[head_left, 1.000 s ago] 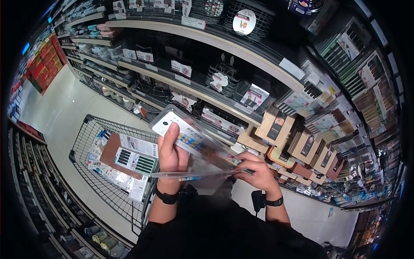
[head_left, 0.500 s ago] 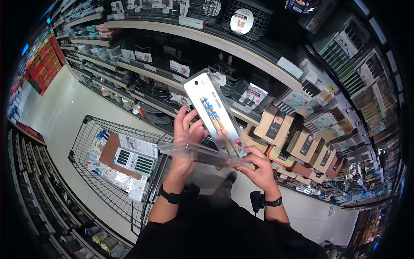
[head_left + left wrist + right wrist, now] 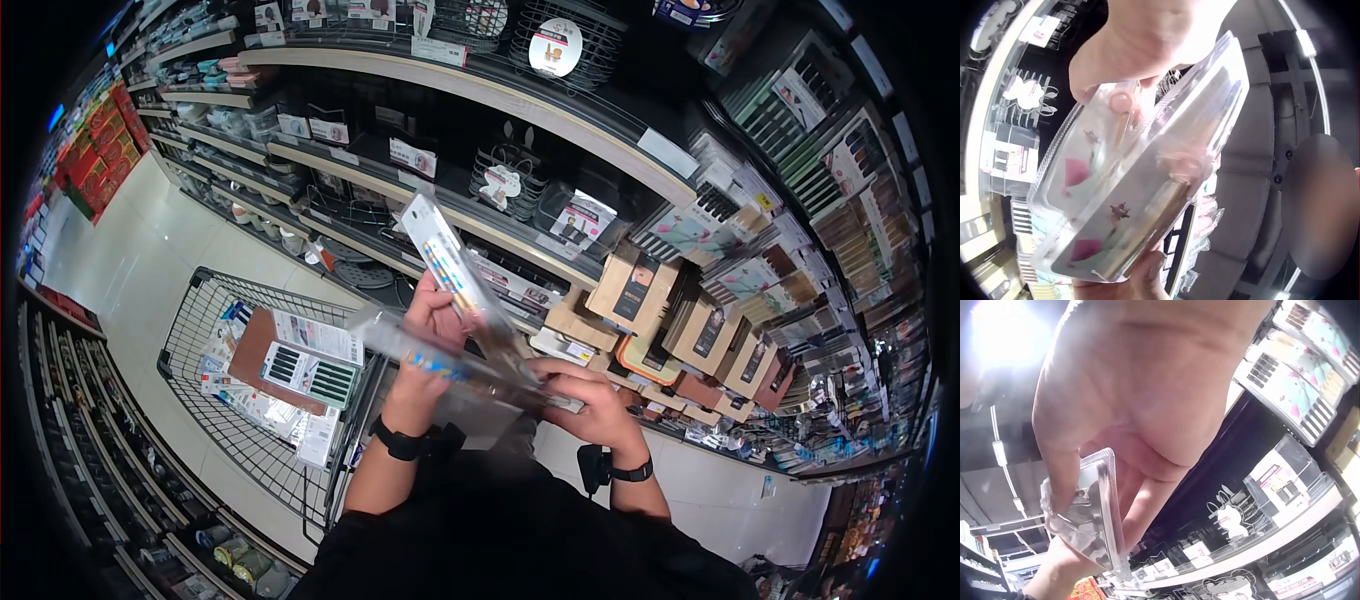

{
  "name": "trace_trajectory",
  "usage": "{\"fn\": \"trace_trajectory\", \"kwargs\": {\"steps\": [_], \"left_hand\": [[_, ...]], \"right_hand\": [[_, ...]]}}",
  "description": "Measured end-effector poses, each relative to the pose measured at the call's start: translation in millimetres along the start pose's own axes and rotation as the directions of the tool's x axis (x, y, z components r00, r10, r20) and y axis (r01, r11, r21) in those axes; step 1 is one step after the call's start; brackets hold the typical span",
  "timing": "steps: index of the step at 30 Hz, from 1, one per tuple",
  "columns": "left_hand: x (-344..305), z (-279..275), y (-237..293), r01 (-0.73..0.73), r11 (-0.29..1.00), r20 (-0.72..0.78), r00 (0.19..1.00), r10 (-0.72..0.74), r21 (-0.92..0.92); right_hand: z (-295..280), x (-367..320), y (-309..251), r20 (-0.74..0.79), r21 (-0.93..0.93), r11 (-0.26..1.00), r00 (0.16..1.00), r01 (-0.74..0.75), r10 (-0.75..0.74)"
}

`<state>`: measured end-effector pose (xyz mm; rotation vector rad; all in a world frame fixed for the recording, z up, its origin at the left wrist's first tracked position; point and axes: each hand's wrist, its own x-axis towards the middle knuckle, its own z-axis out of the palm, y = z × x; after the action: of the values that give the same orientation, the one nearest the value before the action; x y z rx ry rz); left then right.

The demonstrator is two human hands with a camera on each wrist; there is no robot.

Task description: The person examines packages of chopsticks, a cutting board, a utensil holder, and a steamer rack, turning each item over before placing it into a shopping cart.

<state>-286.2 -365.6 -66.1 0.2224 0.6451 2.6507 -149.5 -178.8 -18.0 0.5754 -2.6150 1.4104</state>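
Two clear blister packs of patterned chopsticks fan apart in front of me, joined at their lower ends in my right hand (image 3: 590,402). That hand pinches both between thumb and fingers; in the right wrist view a clear pack (image 3: 1094,509) sits in its grip. The farther chopstick pack (image 3: 455,265) tilts up toward the shelf, and my left hand (image 3: 432,318) holds its edge with bent fingers. Nearer my body, the second chopstick pack (image 3: 430,360) is blurred and crosses in front of the left hand. In the left wrist view, the left hand (image 3: 1147,44) reaches between both packs.
A wire shopping cart (image 3: 190,375) stands at the left, holding a brown board (image 3: 255,350) and several packaged goods. Ahead, shelves (image 3: 480,85) carry wire racks and boxes. Stacked wooden boards (image 3: 635,290) and hanging chopstick packs (image 3: 690,225) fill the right side.
The left hand let go of the farther pack's face, opened between the packs, then closed on that pack's edge. The farther pack swung upright and now leans left; the right hand keeps its grip.
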Motion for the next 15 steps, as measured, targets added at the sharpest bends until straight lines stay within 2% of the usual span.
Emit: {"fn": "trace_trajectory", "kwargs": {"steps": [2,4,5,6,7,8,9,10,11,12,14,15], "left_hand": [[3.4,-7.4,-0.1,-0.01,0.966,-0.12,0.993,-0.021,-0.257],[4.7,-21.8,0.1,-0.007,0.968,-0.072,0.997,-0.011,-0.251],[6.1,-25.0,2.4,0.017,0.95,0.032,0.999,-0.007,-0.311],[7.8,-28.5,4.5,0.046,0.929,0.135,0.991,0.005,-0.367],[10.6,-32.7,4.1,0.085,0.893,0.198,0.98,0.005,-0.443],[9.1,-31.8,5.9,0.077,0.894,0.193,0.981,0.011,-0.441],[7.4,-29.1,7.8,0.09,0.872,0.188,0.982,0.002,-0.481],[6.5,-25.9,8.0,0.105,0.847,0.185,0.983,-0.008,-0.521],[7.0,-21.5,4.5,0.098,0.847,0.199,0.98,0.01,-0.522],[7.4,-18.6,2.3,0.106,0.847,0.246,0.969,0.031,-0.522],[11.1,-18.6,-6.3,0.079,0.848,0.229,0.972,0.051,-0.524],[9.6,-18.0,-8.1,0.084,0.848,0.232,0.972,0.046,-0.523]], "right_hand": [[-0.5,1.7,-4.2,0.041,0.041,0.999,0.999,0.023,-0.024],[-0.5,4.0,-10.5,0.048,0.184,0.983,0.999,-0.028,0.019],[-2.5,1.1,-7.7,0.053,0.189,0.982,0.998,-0.025,0.015],[-7.3,-5.8,-2.4,0.039,0.297,0.954,0.999,-0.032,0.021],[-9.7,-11.3,2.3,0.027,0.401,0.915,0.999,-0.037,0.029],[-8.3,-15.9,4.5,0.033,0.405,0.914,0.999,-0.036,0.025],[-6.1,-21.0,6.4,-0.051,0.683,0.728,0.99,-0.06,0.13],[-3.7,-23.4,9.3,-0.094,0.886,0.462,0.962,-0.036,0.257],[1.5,-17.6,13.8,-0.16,0.905,0.419,0.972,0.074,0.174],[5.0,-15.1,13.2,-0.16,0.905,0.419,0.972,0.074,0.175],[13.4,-6.5,5.8,-0.17,0.947,0.317,0.915,0.049,0.367],[17.8,1.7,3.1,-0.104,0.944,0.329,0.925,-0.024,0.366]]}}
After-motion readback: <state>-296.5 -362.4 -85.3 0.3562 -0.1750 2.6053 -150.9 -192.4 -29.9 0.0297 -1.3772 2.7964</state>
